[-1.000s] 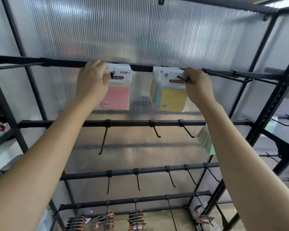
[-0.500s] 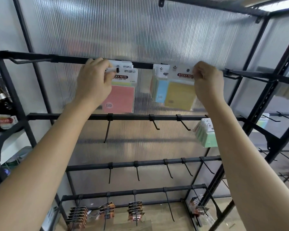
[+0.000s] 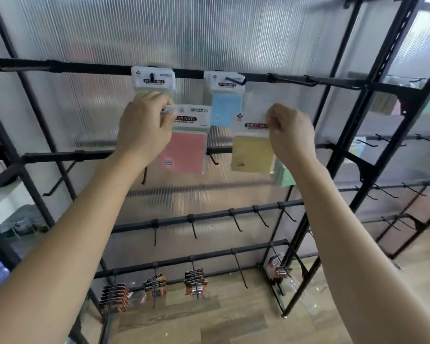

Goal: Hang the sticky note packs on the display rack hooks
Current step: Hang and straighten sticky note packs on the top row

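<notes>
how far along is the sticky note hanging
Done: packs hang on two top-bar hooks, a left stack and one fronted by a blue pack. In hand: the left hand holds a pink pack, the right hand a yellow pack, neither on a hook. Left: hang both; several lower hooks are bare.

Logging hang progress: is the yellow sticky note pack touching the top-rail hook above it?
Apart. Head view: the yellow pack, pinched in the right hand, sits well below the hook holding the blue pack.
</notes>
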Demonstrator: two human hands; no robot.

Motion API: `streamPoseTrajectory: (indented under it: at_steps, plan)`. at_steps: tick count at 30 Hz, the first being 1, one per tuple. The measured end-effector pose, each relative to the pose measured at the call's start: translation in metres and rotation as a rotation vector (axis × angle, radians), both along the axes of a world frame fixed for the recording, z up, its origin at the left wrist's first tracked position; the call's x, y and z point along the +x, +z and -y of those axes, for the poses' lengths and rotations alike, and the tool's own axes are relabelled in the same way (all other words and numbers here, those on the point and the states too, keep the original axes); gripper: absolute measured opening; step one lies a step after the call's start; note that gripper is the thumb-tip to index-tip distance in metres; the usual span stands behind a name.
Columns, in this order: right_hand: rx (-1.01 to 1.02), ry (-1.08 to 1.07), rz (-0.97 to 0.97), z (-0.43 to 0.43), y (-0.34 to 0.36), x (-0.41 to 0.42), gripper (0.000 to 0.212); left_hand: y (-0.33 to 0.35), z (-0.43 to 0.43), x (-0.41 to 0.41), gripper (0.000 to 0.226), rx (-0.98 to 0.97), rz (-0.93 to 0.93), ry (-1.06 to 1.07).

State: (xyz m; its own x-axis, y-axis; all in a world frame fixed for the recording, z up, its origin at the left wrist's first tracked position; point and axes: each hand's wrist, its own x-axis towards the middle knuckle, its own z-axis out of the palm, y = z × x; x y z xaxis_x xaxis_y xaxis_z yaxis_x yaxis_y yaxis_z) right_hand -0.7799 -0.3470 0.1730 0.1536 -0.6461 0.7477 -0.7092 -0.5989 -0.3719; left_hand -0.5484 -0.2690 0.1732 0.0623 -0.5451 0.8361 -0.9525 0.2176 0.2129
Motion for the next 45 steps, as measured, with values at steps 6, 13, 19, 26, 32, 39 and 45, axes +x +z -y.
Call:
streamPoseTrajectory:
  at_steps: [6,13,19,26,32,39,45]
  plan:
    - [0.095,-0.086,-0.099,-0.025,-0.054,-0.035,0.022,-0.04,0.001,-0.034,0.014,0.138,-0.004,-0.131]
    - [0.159,-0.172,-0.103,-0.033,-0.084,-0.09,0.019,-0.07,0.018,-0.089,0.013,0.252,-0.012,-0.245]
    - [0.215,-0.206,-0.139,-0.021,-0.088,-0.157,0.018,-0.079,0.049,-0.16,0.01,0.315,0.026,-0.348]
    - [0.21,-0.252,-0.149,0.012,-0.083,-0.26,0.014,-0.077,0.099,-0.267,0.01,0.314,0.032,-0.408]
    - [0.198,-0.259,-0.086,0.039,-0.086,-0.347,0.014,-0.084,0.134,-0.358,0.012,0.299,-0.007,-0.45]
    - [0.212,-0.294,-0.017,0.078,-0.095,-0.41,0.014,-0.094,0.166,-0.425,0.016,0.321,-0.025,-0.434]
    - [0.211,-0.313,0.03,0.127,-0.108,-0.449,0.013,-0.099,0.205,-0.468,0.016,0.348,-0.031,-0.451]
